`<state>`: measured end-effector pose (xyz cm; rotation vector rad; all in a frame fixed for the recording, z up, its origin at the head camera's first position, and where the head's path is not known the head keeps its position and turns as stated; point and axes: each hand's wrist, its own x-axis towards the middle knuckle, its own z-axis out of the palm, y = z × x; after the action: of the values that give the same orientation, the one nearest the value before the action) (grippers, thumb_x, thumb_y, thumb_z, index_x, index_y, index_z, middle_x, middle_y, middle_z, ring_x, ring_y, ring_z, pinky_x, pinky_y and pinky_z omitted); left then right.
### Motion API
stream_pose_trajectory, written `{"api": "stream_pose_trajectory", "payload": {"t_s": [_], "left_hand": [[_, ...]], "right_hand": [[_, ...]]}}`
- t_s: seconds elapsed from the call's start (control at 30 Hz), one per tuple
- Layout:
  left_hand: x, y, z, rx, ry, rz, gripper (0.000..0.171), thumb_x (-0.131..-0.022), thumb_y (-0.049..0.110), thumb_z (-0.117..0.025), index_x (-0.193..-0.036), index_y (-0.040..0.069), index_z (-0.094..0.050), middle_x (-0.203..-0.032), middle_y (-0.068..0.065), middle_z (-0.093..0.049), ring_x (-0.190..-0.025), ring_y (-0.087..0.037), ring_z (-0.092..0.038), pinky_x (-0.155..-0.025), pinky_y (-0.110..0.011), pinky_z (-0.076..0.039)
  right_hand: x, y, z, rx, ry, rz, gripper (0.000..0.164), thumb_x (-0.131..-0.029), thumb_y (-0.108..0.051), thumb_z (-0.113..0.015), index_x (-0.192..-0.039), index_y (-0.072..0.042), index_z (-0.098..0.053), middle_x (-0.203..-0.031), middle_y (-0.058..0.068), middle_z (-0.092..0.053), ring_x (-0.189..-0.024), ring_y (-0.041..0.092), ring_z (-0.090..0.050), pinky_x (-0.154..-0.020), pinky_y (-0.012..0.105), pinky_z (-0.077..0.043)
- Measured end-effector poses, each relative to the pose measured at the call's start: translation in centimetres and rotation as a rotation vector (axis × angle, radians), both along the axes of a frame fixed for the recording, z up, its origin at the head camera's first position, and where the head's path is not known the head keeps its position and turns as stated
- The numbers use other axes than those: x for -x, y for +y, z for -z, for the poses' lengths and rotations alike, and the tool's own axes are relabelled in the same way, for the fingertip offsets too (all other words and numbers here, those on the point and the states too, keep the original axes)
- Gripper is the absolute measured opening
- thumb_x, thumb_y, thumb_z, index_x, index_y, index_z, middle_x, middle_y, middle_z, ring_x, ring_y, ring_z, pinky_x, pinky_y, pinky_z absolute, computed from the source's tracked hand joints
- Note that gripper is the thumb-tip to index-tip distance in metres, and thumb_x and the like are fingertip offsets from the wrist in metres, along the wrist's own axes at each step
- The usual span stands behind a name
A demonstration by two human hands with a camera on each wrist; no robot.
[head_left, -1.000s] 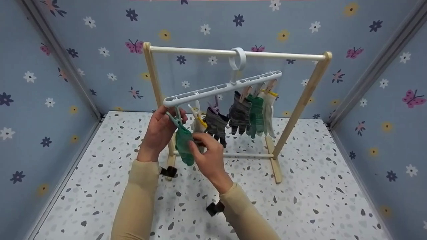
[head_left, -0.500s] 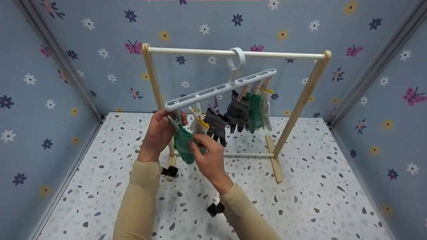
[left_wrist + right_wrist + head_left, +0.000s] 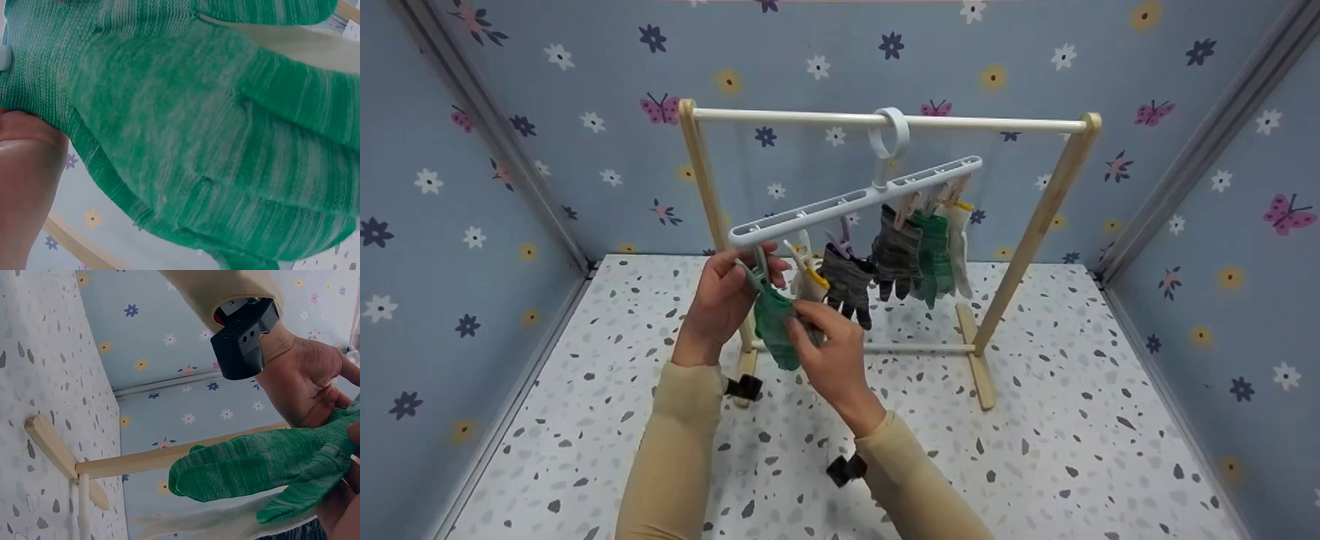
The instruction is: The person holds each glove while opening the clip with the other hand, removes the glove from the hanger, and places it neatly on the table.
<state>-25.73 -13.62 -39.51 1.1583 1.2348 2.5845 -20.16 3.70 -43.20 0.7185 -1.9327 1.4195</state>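
A green knit glove (image 3: 777, 327) hangs from a pale green clothespin (image 3: 757, 271) at the near left end of the white hanger (image 3: 810, 218). My left hand (image 3: 720, 296) holds the clothespin, its fingers partly behind it. My right hand (image 3: 834, 349) pinches the side of the glove between thumb and fingers. In the left wrist view the glove (image 3: 163, 129) fills most of the picture, hiding the grip. The right wrist view shows the glove (image 3: 259, 461) with its fingers pointing left, below my left hand (image 3: 304, 379).
Clipped farther along the hanger are a white glove (image 3: 808, 289), a grey glove (image 3: 847, 279), another grey glove (image 3: 897, 246), a second green glove (image 3: 934, 255) and another white glove (image 3: 958, 247). A wooden rack (image 3: 1039, 225) carries the hanger on its white rail (image 3: 997, 124).
The hanger's right end has swung slightly left, and the hanging gloves have shifted with it. Both hands keep nearly the same places at the green glove and its clothespin.
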Motion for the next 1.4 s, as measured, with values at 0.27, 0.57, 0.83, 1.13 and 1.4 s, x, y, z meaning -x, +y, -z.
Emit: {"api": "stream_pose_trajectory", "payload": {"t_s": [0.27, 0.57, 0.83, 1.13, 1.4], "left_hand": [[0.0, 0.4, 0.1, -0.042, 0.001, -0.01, 0.042, -0.093, 0.028, -0.073, -0.122, -0.001, -0.066, -0.107, -0.014, -0.071, -0.09, -0.022, -0.066, -0.087, -0.036, -0.052], [-0.1, 0.8, 0.1, -0.047, -0.01, -0.051, 0.042, -0.093, 0.03, -0.072, -0.121, -0.001, -0.064, -0.11, -0.015, -0.069, -0.093, -0.022, -0.065, -0.087, -0.037, -0.05], [-0.3, 0.6, 0.0, -0.041, -0.016, -0.102, 0.045, -0.093, 0.029, -0.072, -0.121, -0.004, -0.064, -0.114, -0.017, -0.069, -0.097, -0.024, -0.068, -0.095, -0.04, -0.049], [-0.3, 0.8, -0.3, -0.049, -0.002, -0.094, 0.039, -0.095, 0.024, -0.069, -0.119, -0.006, -0.064, -0.11, -0.018, -0.071, -0.093, -0.024, -0.071, -0.089, -0.038, -0.054], [-0.3, 0.7, -0.3, -0.041, 0.002, -0.137, 0.039, -0.095, 0.024, -0.069, -0.115, -0.008, -0.064, -0.105, -0.017, -0.071, -0.091, -0.024, -0.071, -0.092, -0.04, -0.052]], "right_hand": [[-0.3, 0.0, -0.2, 0.016, -0.049, 0.007, 0.012, -0.093, -0.005, -0.07, -0.104, -0.005, -0.075, -0.096, 0.005, -0.073, -0.08, 0.016, -0.07, -0.07, 0.03, -0.057], [-2.6, 0.0, -3.3, 0.029, -0.061, -0.002, 0.01, -0.09, 0.007, -0.068, -0.098, 0.005, -0.073, -0.088, 0.015, -0.072, -0.076, 0.022, -0.07, -0.069, 0.03, -0.057], [-2.8, -0.1, -3.5, 0.033, -0.103, 0.008, 0.008, -0.091, 0.004, -0.068, -0.097, 0.004, -0.074, -0.088, 0.012, -0.072, -0.076, 0.02, -0.07, -0.068, 0.029, -0.057], [-3.1, 0.0, -3.4, 0.046, -0.135, 0.008, 0.008, -0.091, 0.004, -0.067, -0.097, 0.005, -0.073, -0.088, 0.014, -0.071, -0.077, 0.021, -0.07, -0.069, 0.031, -0.058], [-3.2, 0.1, -3.1, 0.035, -0.149, 0.015, 0.007, -0.092, 0.004, -0.067, -0.095, 0.005, -0.073, -0.087, 0.012, -0.071, -0.075, 0.019, -0.068, -0.069, 0.031, -0.057]]}}
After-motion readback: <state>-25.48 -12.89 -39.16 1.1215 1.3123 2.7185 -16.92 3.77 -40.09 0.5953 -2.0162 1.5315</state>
